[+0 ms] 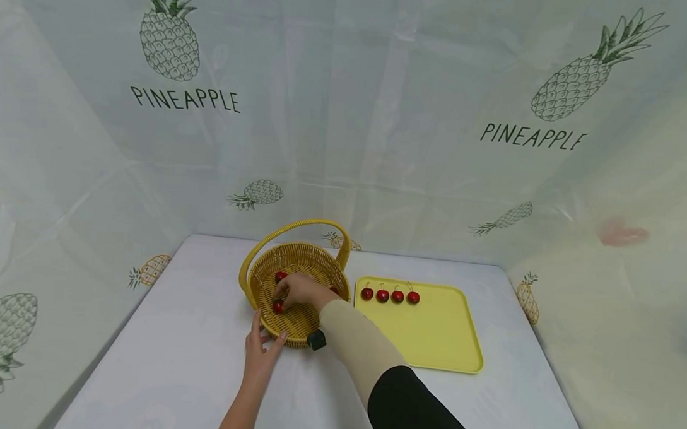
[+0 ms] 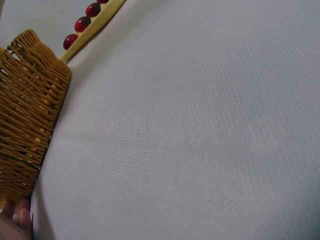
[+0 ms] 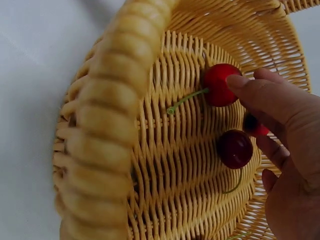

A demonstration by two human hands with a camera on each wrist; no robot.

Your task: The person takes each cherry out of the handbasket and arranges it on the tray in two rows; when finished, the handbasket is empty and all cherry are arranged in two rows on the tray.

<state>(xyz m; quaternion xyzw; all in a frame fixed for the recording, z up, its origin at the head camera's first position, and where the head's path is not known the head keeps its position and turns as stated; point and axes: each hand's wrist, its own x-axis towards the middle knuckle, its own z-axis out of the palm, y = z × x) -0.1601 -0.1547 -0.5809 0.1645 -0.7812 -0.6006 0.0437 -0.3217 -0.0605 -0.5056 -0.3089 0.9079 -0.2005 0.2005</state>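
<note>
A yellow wicker basket point(image 1: 302, 254) with an arched handle point(image 1: 298, 224) stands left of a yellow tray point(image 1: 442, 325). My right hand point(image 1: 302, 290) reaches down inside it. Its thumb and a finger pinch a red cherry point(image 3: 218, 92) whose green stem points away. A darker cherry point(image 3: 235, 149) and another red one point(image 3: 259, 129), partly hidden by the fingers, lie close by in the basket. My left hand point(image 1: 262, 350) rests against the basket's near left side, thumb and index finger spread along the wall. In the left wrist view only its fingertips point(image 2: 22, 215) show, low at the wicker.
Several cherries point(image 1: 382, 295) with stems stand in a row along the tray's far left edge. A small black block point(image 1: 316, 340) sits by my right wrist, over the basket's rim. White cloth covers the table point(image 1: 163, 347); a pineapple-print sheet point(image 1: 353, 114) hangs behind it.
</note>
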